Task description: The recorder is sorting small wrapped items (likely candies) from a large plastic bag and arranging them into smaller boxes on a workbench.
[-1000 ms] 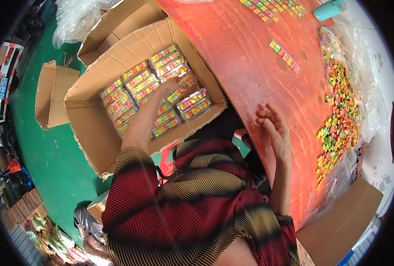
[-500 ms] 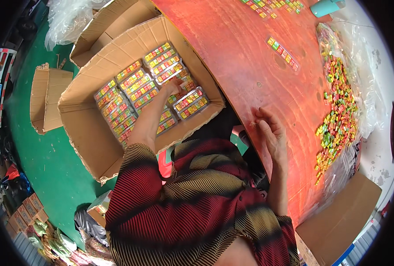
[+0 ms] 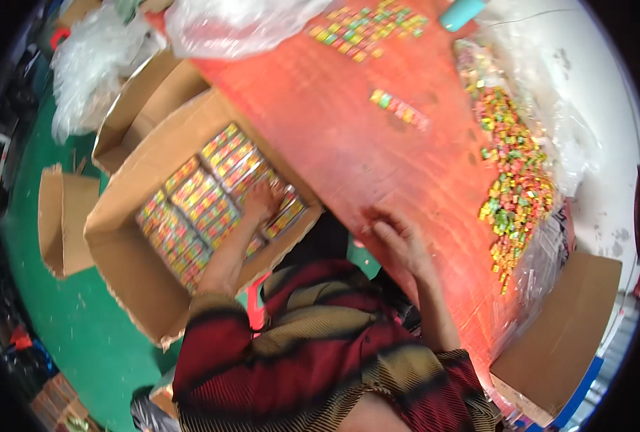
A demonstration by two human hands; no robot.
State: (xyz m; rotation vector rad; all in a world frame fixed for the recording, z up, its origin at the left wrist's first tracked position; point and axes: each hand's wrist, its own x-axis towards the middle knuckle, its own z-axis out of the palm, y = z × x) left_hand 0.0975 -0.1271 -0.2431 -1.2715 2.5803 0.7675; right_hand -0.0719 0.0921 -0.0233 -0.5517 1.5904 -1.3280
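My left hand [image 3: 262, 201] reaches down into a large open cardboard box [image 3: 129, 266] on the left. It touches the clear packs [image 3: 203, 196] of small red, yellow and green wrapped pieces, laid there in rows. Blur and the hand's own back hide its fingertips, so any grip cannot be made out. Over the near edge of the reddish wooden table [image 3: 312, 137], my right hand [image 3: 399, 241] hovers with loosely bent fingers apart, holding nothing.
Loose wrapped pieces [image 3: 514, 191] lie heaped at the table's right beside clear plastic [image 3: 572, 144]. A short strip of pieces [image 3: 399, 109] and a larger patterned group [image 3: 367, 30] lie farther back, near a teal container [image 3: 462, 13]. Another cardboard box [image 3: 68, 219] stands on the green floor.
The whole view has shifted, moving the scene left and downward. Inside the box, my left hand has moved toward its near right corner. My right hand stays by the table edge.
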